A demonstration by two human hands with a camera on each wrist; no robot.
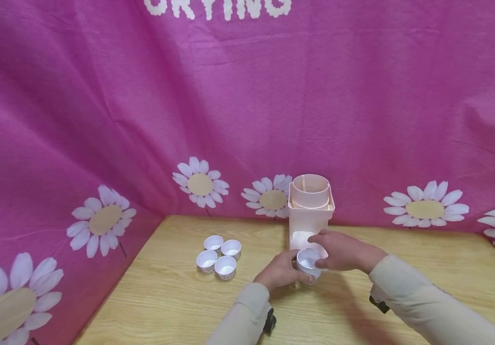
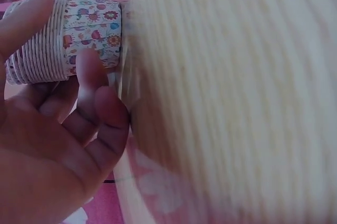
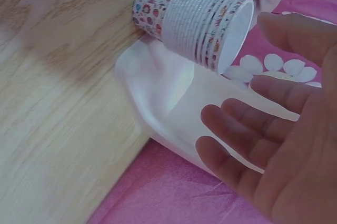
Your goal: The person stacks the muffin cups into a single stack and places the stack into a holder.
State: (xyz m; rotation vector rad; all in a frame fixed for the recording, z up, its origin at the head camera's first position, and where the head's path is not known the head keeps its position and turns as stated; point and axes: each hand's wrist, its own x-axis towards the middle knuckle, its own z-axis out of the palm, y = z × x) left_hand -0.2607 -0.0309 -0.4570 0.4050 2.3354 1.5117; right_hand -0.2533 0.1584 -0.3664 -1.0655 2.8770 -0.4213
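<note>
A nested stack of small paper baking cups (image 1: 309, 258) stands on the table, white inside and patterned with colourful flowers outside. My left hand (image 1: 279, 271) grips the stack from the left; in the left wrist view the thumb and fingers lie around the cups' rims (image 2: 39, 45). Close to the stack's open top is my right hand (image 1: 345, 251). Its fingers (image 3: 247, 113) are spread and slightly bent in the right wrist view, with a gap between them and the top cup (image 3: 237, 37). Just behind the stack stands a pale pink holder (image 1: 309, 218) with a round tube.
Several single paper cups (image 1: 225, 266) stand in a cluster on the wooden table (image 1: 165, 297), left of my hands. A pink cloth (image 1: 338, 96) with white daisies hangs behind the table and along its left side.
</note>
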